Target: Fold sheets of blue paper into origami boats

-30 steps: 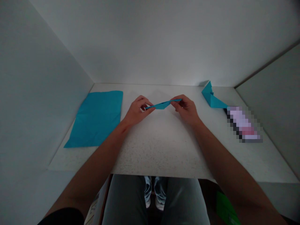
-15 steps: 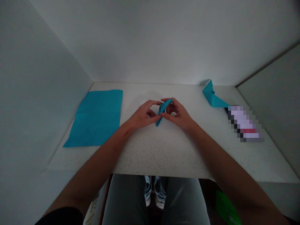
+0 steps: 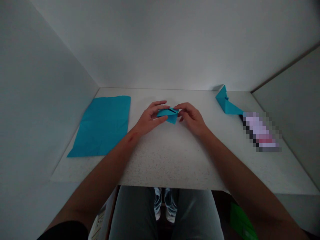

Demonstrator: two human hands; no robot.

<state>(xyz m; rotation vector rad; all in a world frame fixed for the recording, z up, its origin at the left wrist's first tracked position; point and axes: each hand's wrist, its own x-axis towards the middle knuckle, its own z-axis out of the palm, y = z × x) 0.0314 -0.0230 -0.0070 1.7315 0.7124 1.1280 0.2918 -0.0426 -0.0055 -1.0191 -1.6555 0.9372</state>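
Folded blue paper (image 3: 171, 116), apparently slightly open.

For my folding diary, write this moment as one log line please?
left hand: holding small folded blue paper | right hand: touching its right end | left: flat blue paper sheet | right: angular folded blue paper

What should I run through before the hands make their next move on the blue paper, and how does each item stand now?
1. Left hand holding the small folded blue paper between thumb and fingers: ok.
2. Right hand secure at the paper's right end: cannot tell; it is at that end, but its grip is partly hidden.
3. Paper's layers closed: not ok; a dark slit shows along the top.
4. Flat blue sheet fully visible: not ok; the left forearm covers one corner.
5. Folded blue piece at the right, apart from both hands: ok.
6. Phone screen readable: cannot tell; it is pixelated.
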